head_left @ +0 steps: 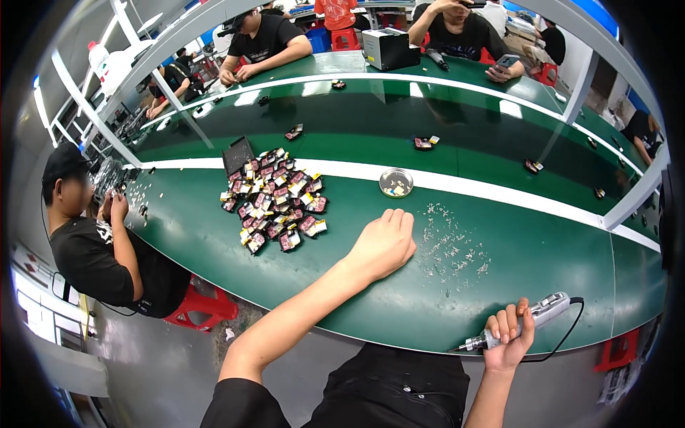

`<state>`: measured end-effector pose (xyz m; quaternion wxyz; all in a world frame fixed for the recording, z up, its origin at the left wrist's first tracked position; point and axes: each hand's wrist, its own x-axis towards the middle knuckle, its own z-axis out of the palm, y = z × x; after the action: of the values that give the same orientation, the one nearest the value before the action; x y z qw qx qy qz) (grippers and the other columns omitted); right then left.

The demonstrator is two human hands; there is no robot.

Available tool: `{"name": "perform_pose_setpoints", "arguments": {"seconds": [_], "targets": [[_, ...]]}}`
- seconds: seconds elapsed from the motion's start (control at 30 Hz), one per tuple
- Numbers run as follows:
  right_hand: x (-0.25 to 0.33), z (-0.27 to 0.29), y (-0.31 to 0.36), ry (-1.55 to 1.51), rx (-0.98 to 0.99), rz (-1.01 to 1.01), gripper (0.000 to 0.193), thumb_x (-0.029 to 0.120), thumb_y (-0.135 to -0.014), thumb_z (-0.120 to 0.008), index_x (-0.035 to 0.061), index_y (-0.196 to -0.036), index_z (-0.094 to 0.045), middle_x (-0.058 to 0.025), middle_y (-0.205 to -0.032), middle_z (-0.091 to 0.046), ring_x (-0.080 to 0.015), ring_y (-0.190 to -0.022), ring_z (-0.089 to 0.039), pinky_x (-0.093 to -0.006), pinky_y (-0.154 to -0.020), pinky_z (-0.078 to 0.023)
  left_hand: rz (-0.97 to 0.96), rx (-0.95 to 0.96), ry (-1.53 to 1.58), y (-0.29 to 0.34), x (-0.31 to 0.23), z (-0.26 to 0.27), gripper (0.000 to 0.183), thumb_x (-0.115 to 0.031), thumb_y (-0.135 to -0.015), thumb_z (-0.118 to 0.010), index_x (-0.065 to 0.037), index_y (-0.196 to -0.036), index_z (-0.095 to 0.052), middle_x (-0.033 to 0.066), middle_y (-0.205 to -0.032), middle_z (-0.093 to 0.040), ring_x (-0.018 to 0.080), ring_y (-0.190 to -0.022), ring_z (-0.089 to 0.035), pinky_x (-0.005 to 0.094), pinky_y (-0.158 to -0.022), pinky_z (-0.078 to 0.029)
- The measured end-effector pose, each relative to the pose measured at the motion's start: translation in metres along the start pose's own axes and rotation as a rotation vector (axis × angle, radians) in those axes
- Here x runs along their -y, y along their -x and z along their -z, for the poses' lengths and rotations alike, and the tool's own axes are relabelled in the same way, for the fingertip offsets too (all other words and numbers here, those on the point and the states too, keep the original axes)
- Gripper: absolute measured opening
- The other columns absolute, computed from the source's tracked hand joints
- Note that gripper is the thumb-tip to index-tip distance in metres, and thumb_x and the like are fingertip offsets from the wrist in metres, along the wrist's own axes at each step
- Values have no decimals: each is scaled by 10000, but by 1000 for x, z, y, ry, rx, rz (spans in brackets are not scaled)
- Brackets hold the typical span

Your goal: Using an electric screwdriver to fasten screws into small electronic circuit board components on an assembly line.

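The screwdriver (pixel 524 322) sits at the table's (pixel 357 299) near edge, gripped in the right hand (pixel 510 335). The left hand (pixel 385 242) rests clenched, empty, beside scattered screws (pixel 453 246). Seemingly between pieces; next needs a part from the pile (pixel 275 203).

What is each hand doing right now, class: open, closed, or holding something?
Left hand: closed in a loose fist, resting on the green table, holding nothing visible.
Right hand: closed around a grey electric screwdriver.
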<state>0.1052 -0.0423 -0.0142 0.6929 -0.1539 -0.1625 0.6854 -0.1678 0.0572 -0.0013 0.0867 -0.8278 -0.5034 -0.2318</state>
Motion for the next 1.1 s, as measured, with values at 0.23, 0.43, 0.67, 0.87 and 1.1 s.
{"name": "perform_pose_setpoints", "arguments": {"seconds": [0.23, 0.43, 0.67, 0.87, 1.1], "targets": [[-1, -4, -1, 0, -16, -19, 137, 177, -956, -491, 89, -870, -431, 38, -532, -330, -69, -441, -341, -245, -486, -339, 256, -167, 405, 55, -15, 38, 59, 33, -802, -661, 14, -854, -642, 126, -799, -650, 239, -647, -623, 315, -556, -485], [-2, -12, -12, 46, -29, 27, 132, 183, -938, -509, 85, -861, -468, 37, -531, -342, -78, -450, -344, -254, -508, -343, 584, -262, 930, 90, -76, 47, 41, 65, -844, -619, 70, -877, -644, 158, -862, -666, 164, -680, -635, 230, -533, -493], [-3, -61, -1, -118, 293, 52, 158, 213, -980, -459, 73, -908, -470, 20, -548, -385, -84, -452, -393, -258, -520, -362, 681, -278, 1579, 106, -126, 47, 133, -27, -918, -567, 70, -826, -561, 166, -751, -588, 181, -598, -573, 252, -479, -475], [-6, -75, 10, -31, 328, 130, 191, 232, -995, -426, 62, -928, -481, 18, -551, -389, -91, -451, -393, -263, -518, -367, 664, -185, 1841, 102, -141, 54, 208, -96, -963, -520, 72, -848, -563, 166, -782, -589, 161, -606, -561, 259, -513, -488], [-6, -72, 9, -61, 259, 151, 198, 231, -996, -426, 56, -916, -475, 21, -549, -387, -86, -448, -381, -256, -512, -367, 654, -143, 1835, 99, -145, 52, 208, -96, -972, -503, 65, -851, -556, 154, -792, -585, 140, -623, -548, 247, -529, -474]]}}
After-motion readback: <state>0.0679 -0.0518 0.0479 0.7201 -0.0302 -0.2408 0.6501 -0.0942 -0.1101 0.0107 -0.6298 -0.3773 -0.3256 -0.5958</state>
